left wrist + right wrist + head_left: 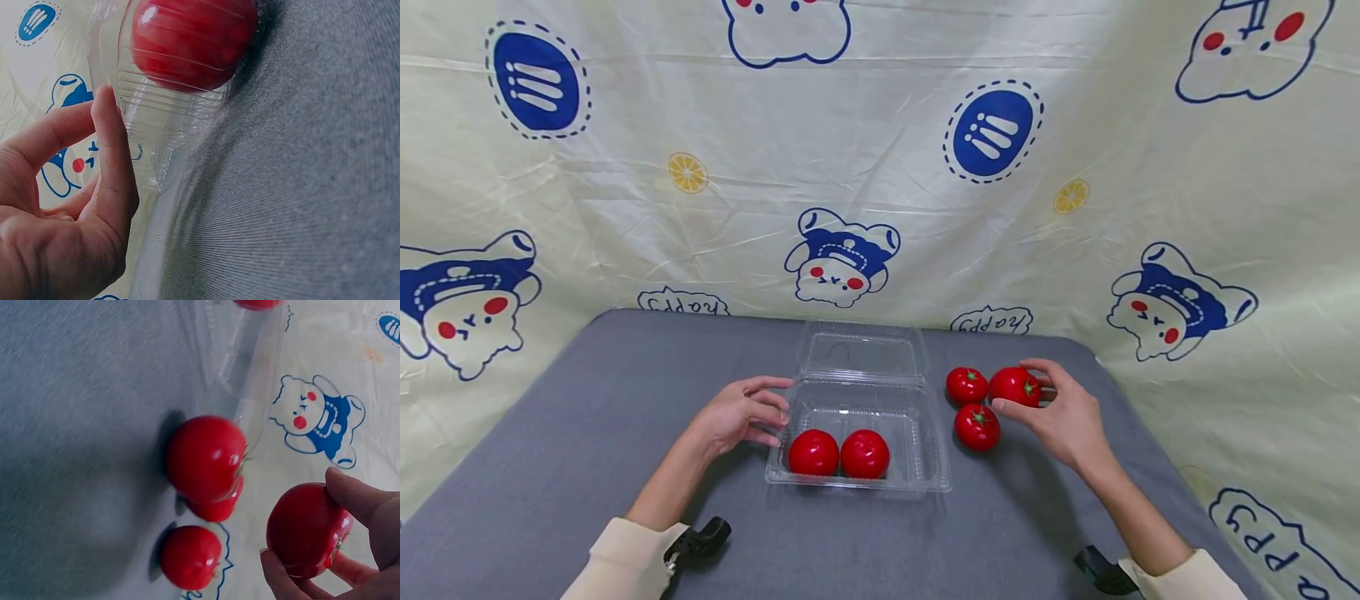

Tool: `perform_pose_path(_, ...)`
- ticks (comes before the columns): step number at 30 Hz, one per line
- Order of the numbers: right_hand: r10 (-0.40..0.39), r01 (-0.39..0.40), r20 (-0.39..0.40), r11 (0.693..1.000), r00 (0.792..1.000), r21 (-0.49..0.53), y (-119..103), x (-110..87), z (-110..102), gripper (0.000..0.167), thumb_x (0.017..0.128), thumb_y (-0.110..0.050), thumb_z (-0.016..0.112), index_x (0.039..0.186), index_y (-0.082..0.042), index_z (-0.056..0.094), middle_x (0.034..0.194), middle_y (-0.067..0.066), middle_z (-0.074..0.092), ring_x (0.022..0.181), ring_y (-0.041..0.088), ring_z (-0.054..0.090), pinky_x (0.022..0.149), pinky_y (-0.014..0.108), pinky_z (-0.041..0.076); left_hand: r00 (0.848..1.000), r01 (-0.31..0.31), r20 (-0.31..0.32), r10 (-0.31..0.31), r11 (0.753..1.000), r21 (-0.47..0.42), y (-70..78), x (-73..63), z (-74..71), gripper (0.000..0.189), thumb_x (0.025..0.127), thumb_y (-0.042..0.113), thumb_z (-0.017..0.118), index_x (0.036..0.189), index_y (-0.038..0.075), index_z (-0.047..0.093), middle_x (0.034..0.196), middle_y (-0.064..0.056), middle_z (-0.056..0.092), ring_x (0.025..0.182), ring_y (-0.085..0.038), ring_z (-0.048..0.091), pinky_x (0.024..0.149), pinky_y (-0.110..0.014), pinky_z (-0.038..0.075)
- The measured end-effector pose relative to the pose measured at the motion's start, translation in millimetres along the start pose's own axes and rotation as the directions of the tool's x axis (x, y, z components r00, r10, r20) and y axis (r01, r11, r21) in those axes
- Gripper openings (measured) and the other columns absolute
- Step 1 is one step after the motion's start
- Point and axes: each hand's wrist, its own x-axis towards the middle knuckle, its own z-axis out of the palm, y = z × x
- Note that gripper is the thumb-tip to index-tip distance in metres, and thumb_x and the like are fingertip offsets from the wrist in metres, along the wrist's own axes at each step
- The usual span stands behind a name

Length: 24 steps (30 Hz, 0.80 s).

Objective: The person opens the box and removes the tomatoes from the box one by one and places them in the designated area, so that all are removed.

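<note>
My right hand [1071, 421] grips a red tomato [306, 531] between thumb and fingers, its green stem turned toward the palm. Near it on the table are a front tomato [977, 427] and a back tomato [966, 386]; the right wrist view also shows a further tomato [190, 556], hidden in the head view. A clear plastic clamshell box [917, 425] stands at the middle, its lid [863, 348] laid back. Two tomatoes sit inside along its front wall, a left one [813, 452] and a right one [865, 454]. My left hand [741, 417], fingers loosely bent, has its fingertips at the box's left rim.
A grey cloth covers the table [587, 467]. Behind it hangs a pale printed curtain [880, 150] with cartoon bears, which also runs down both sides. Dark wrist cameras sit at both cuffs, the left camera [703, 537] close above the table.
</note>
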Motion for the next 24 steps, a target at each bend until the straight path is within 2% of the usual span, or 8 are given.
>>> perform_pose_path(10, 0.013, -0.012, 0.012, 0.997, 1.000, -0.076, 21, 2.2, -1, 0.077, 0.083, -0.044, 0.082, 0.144, -0.008, 0.052, 0.136, 0.028, 0.058, 0.117, 0.044, 0.057, 0.084, 0.050, 0.059, 1.000, 0.000, 0.002, 0.000, 1.000, -0.017, -0.2, 0.8, 0.1, 0.060, 0.091, 0.000, 0.064, 0.148, -0.002, 0.044, 0.096, -0.005, 0.068, 0.076, -0.016, 0.069, 0.065, -0.037, 0.064)
perform_pose_path(18, 0.020, -0.013, 0.069, 0.995, 0.997, -0.097, 32, 1.0, 2, 0.078, 0.080, -0.039, 0.085, 0.141, -0.005, 0.051, 0.133, 0.030, 0.059, 0.115, 0.044, 0.056, 0.087, 0.054, 0.056, 1.000, 0.005, -0.006, -0.005, 1.000, -0.006, -0.1, -0.1, -0.8, 0.060, 0.092, 0.001, 0.065, 0.148, -0.002, 0.044, 0.098, -0.006, 0.068, 0.077, -0.017, 0.069, 0.066, -0.037, 0.064)
perform_pose_path(24, 0.022, -0.012, 0.079, 0.992, 0.997, -0.125, 39, 0.3, 8, 0.070, 0.079, -0.035, 0.086, 0.134, -0.003, 0.054, 0.132, 0.030, 0.060, 0.112, 0.044, 0.058, 0.085, 0.055, 0.054, 1.000, 0.006, -0.013, -0.006, 1.000, 0.002, 0.0, -0.4, -0.6, 0.060, 0.092, 0.002, 0.065, 0.148, -0.001, 0.044, 0.099, -0.006, 0.068, 0.077, -0.017, 0.069, 0.067, -0.037, 0.064)
